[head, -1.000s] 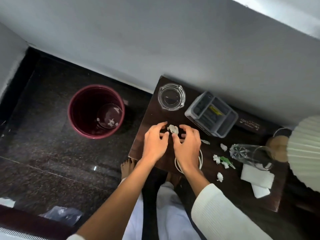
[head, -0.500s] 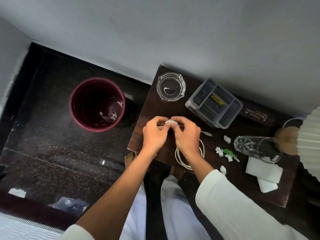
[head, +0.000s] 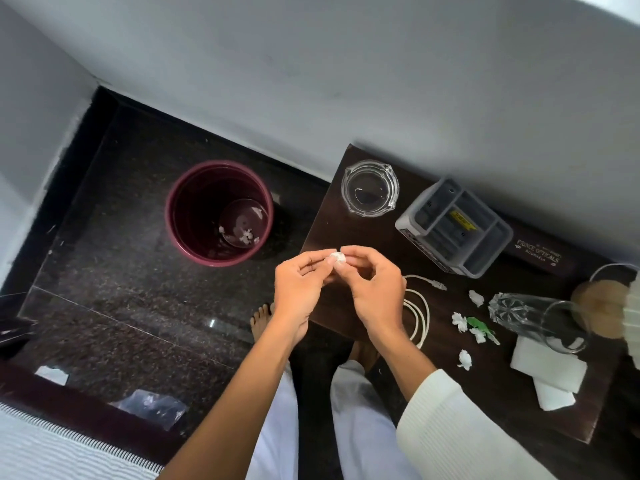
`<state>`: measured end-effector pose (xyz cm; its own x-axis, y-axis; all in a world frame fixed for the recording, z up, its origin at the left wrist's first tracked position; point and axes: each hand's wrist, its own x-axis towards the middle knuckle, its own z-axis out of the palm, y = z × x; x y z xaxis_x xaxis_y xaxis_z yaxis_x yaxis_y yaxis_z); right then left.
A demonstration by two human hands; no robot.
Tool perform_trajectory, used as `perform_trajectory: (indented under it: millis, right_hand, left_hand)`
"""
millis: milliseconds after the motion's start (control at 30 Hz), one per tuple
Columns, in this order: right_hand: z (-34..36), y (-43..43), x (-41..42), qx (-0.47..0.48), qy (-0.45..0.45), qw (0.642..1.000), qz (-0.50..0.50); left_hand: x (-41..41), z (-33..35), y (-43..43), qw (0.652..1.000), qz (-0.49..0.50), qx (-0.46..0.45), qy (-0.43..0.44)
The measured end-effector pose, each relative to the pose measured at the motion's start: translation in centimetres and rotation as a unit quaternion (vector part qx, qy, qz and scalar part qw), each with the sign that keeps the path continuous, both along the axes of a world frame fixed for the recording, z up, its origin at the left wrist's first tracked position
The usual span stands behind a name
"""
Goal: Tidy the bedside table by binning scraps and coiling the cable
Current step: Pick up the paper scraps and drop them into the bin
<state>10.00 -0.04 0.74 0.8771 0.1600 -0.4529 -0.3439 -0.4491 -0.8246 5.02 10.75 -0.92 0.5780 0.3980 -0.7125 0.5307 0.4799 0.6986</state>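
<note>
A small white paper scrap (head: 338, 257) is pinched between the fingertips of my left hand (head: 299, 289) and my right hand (head: 375, 292), held just above the left part of the dark bedside table (head: 346, 233). A white cable (head: 420, 306) lies loosely looped on the table right of my right hand, its plug end pointing right. More white scraps (head: 459, 321) and a green scrap (head: 479, 323) lie further right. The maroon bin (head: 219, 213) stands on the floor left of the table with a few scraps inside.
On the table: a glass ashtray (head: 370, 187), a grey divided organiser (head: 453, 227), a dark case (head: 538, 255), a glass tumbler on its side (head: 533, 318), white folded paper (head: 549, 367) and a lamp (head: 623, 303) at the right edge. My bare feet are beside the table.
Both hands closed on the white scrap and lifted it off the table. The hands have come away from the cable, which now shows more fully.
</note>
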Motion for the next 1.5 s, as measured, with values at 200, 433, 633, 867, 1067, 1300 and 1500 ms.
perform_trajectory:
  millis: [200, 433, 633, 867, 1067, 1300, 1500]
  right_hand:
    - [-0.1, 3.6, 1.2, -0.011, 0.006, 0.999, 0.03]
    - [-1.1, 9.2, 1.2, -0.039, -0.03, 0.996, 0.073]
    - [-2.3, 14.1, -0.1, -0.036, -0.036, 0.991, 0.122]
    - [-3.8, 18.8, -1.5, -0.031, -0.012, 0.992, 0.121]
    - [-5.3, 21.7, -1.9, -0.057, 0.045, 0.995, 0.07]
    - [-7.3, 24.2, -1.5, -0.105, 0.091, 0.985, 0.105]
    - [-8.4, 25.1, -1.6, -0.1, 0.133, 0.982, 0.09]
  left_hand:
    - [0.2, 0.4, 4.4, 0.998, -0.046, -0.035, -0.027]
    - [-0.6, 0.8, 9.1, 0.998, -0.005, -0.058, -0.018]
    - [-1.7, -0.1, 12.7, 0.994, 0.104, 0.002, 0.038]
    - [-1.8, -1.5, 15.6, 0.971, 0.225, -0.005, 0.081]
    - [-1.6, -3.5, 17.9, 0.967, 0.22, 0.014, 0.13]
    - [-1.1, -5.6, 20.0, 0.958, 0.227, 0.006, 0.176]
    - [-1.1, -6.5, 21.7, 0.941, 0.276, -0.039, 0.194]
